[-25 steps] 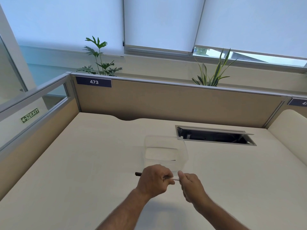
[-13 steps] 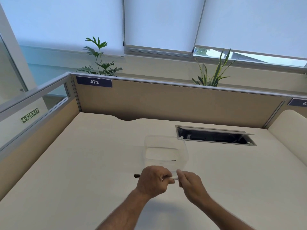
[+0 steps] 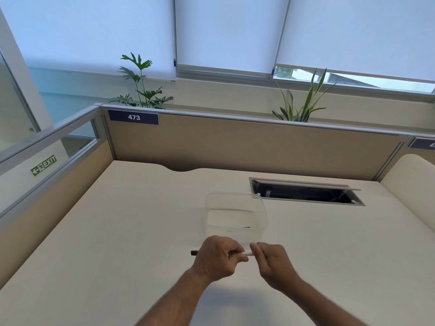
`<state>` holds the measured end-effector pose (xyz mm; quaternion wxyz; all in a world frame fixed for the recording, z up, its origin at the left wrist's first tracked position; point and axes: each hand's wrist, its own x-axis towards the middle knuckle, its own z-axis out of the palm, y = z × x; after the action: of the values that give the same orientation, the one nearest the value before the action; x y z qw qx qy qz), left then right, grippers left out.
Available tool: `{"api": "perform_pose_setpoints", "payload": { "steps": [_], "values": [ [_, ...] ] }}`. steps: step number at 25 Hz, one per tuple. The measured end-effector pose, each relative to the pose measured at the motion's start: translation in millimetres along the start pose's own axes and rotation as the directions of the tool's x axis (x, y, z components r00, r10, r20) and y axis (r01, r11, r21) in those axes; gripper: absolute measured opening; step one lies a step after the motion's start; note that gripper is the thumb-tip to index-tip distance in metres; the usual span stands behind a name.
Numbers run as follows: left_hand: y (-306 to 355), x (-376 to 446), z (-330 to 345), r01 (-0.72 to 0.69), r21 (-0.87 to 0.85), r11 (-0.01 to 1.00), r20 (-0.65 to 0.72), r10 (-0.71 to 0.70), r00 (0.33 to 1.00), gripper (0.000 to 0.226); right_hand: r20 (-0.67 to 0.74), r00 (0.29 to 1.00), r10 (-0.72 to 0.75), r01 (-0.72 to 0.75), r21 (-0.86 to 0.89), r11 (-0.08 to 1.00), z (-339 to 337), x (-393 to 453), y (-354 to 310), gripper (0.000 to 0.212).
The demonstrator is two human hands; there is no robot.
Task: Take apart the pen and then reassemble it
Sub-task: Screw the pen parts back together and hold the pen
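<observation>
While both forearms are reaching in from the bottom edge and converging above the desk (image 3: 117, 231), the left hand (image 3: 217, 256) is curling into a fist around the pen (image 3: 243, 253), knuckles up, and the right hand (image 3: 273, 261) is pinching the pen's pale end between thumb and bent fingers. One pen is showing, and it is lying nearly level with its long axis running left to right: a dark tip is sticking out past the left fist toward the left, and a short whitish stretch is bridging the gap between the two hands. Just beyond the hands, one clear plastic container (image 3: 236, 209) is sitting open on the desk, holding a small thin dark piece near its front wall; I cannot tell what that piece is. Farther back and to the right, one open cable hatch (image 3: 303, 191) is breaking the surface. Behind it a beige partition (image 3: 247, 147) is carrying a label reading 473 (image 3: 133, 117), and two plants are rising beyond it below the blinds.
</observation>
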<state>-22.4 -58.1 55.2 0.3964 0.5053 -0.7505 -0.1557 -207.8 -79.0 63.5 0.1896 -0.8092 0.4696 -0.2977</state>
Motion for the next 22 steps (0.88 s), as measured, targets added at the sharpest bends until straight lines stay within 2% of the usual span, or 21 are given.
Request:
{"api": "perform_pose_setpoints", "payload": {
  "steps": [2,4,5,7,9,11,13,15,17,19,22],
  "values": [
    [-1,0,-1,-0.009,0.020,1.000,-0.023,0.010,1.000,0.014,0.092,0.971,0.221,-0.232,0.134,0.964,0,1,-9,0.052],
    [-4,0,-1,-0.018,0.051,0.999,-0.041,0.021,0.999,0.015,0.287,0.860,0.422,-0.504,0.342,0.793,-3,3,-17,0.052],
    [-5,0,0,-0.022,0.062,0.998,-0.046,0.025,0.999,0.016,0.364,0.807,0.466,-0.587,0.396,0.706,-6,3,-21,0.052],
    [-6,-1,2,-0.024,0.073,0.997,-0.048,0.027,0.998,0.016,0.435,0.752,0.495,-0.657,0.431,0.619,-10,4,-25,0.052],
    [-5,-1,2,-0.016,0.071,0.997,-0.045,0.019,0.999,0.017,0.445,0.745,0.496,-0.665,0.445,0.600,-11,4,-27,0.052],
    [-4,-1,1,0.011,0.038,0.999,-0.051,-0.009,0.999,0.017,0.404,0.784,0.471,-0.619,0.452,0.642,-11,5,-29,0.054],
    [-3,-1,-1,0.059,-0.026,0.998,-0.072,-0.061,0.996,0.016,0.364,0.818,0.446,-0.575,0.467,0.672,-13,6,-31,0.057],
    [-2,-3,-2,0.127,-0.138,0.982,-0.111,-0.143,0.983,0.015,0.314,0.833,0.456,-0.552,0.540,0.635,-14,7,-31,0.056],
    [0,-4,-4,0.212,-0.300,0.930,-0.131,-0.261,0.957,0.011,0.288,0.844,0.452,-0.521,0.638,0.566,-14,6,-32,0.042],
    [2,-4,-4,0.280,-0.425,0.861,-0.114,-0.358,0.927,0.009,0.287,0.872,0.396,-0.476,0.681,0.556,-12,4,-33,0.023],
    [7,-5,-1,0.321,-0.516,0.794,-0.072,-0.414,0.908,0.009,0.306,0.900,0.312,-0.435,0.693,0.575,-7,3,-41,0.019]
  ]
}}
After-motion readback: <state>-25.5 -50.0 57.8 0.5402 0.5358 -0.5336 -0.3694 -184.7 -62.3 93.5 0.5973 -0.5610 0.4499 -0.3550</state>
